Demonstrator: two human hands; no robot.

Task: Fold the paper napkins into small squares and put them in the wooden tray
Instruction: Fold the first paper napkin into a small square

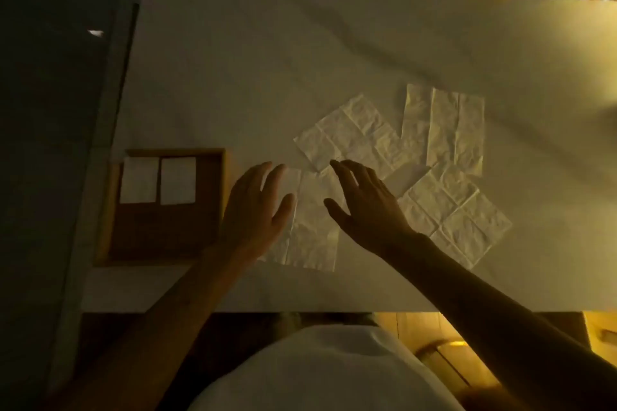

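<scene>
Your white shirt (320, 374) fills the bottom of the view, just short of the near edge of the table (267, 60), which carries a white cloth. Both your forearms reach forward over that edge.

Your left hand (255, 210) lies palm down with fingers spread and relaxed, resting on the left part of a partly unfolded napkin (314, 237) near the middle of the near edge. It grips nothing. Your right hand (364, 207) is open, fingers loosely curved and spread, above the right part of the same napkin; whether its fingertips touch the paper cannot be told. It holds nothing.

Three more creased, unfolded napkins lie toward the right half of the table: one (354, 133) just beyond your right hand, one (447, 127) farther right and back, overlapping the first, and one (457, 213) just right of your right wrist.

Your wooden tray (222, 197) sits at the near left corner of the table, just beside your left hand. Two folded napkins (139, 180) (178, 180) lie side by side in the tray's far half; its near half shows bare wood.
</scene>
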